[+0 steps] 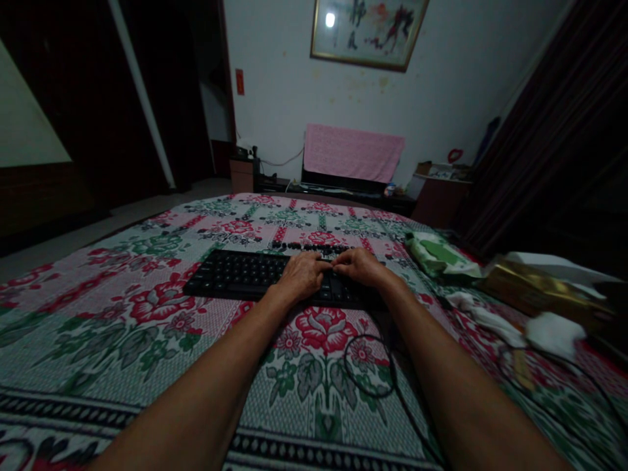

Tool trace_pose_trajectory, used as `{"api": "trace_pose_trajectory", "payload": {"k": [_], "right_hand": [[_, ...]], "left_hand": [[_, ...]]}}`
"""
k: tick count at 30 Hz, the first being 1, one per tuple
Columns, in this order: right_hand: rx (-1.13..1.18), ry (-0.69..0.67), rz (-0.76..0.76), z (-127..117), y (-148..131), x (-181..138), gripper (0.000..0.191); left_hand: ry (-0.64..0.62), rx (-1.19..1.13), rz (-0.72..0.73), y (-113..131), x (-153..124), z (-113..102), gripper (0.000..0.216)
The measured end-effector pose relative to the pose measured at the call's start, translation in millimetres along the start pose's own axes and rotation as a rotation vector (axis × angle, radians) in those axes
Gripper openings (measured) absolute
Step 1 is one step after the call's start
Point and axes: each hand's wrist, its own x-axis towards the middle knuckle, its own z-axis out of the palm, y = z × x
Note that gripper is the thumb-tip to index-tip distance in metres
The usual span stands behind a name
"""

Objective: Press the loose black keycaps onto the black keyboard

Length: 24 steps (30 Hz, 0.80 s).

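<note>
A black keyboard lies on a bed with a red and green floral cover. Both my hands rest on its right half. My left hand has its fingers curled down over the keys. My right hand is beside it, with fingers pinched toward the left hand's fingertips, and the two meet over the keys. What they pinch, if anything, is too small and dark to name. A row of small dark pieces, like loose keycaps, lies on the cover just behind the keyboard.
The keyboard's black cable loops on the cover between my forearms. To the right lie a green and white packet, a gold box and white wads. A pink cloth covers a screen at the far wall.
</note>
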Motion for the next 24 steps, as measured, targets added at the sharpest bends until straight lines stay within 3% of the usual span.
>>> {"api": "trace_pose_trajectory", "payload": {"k": [3,17,24], "right_hand": [[0.033,0.004,-0.004,2.1,4.3,0.7,0.019],[0.091,0.002,-0.01,5.3,9.5,0.7,0.025],[-0.088,0.269,-0.004,12.0,9.9,19.5,0.024]], "left_hand": [[-0.015,-0.028,0.062,2.1,0.5,0.8,0.037],[-0.027,-0.053,0.03,0.6,1.7,2.5,0.038],[0.063,0.011,-0.138,-10.9,5.0,-1.0,0.034]]}}
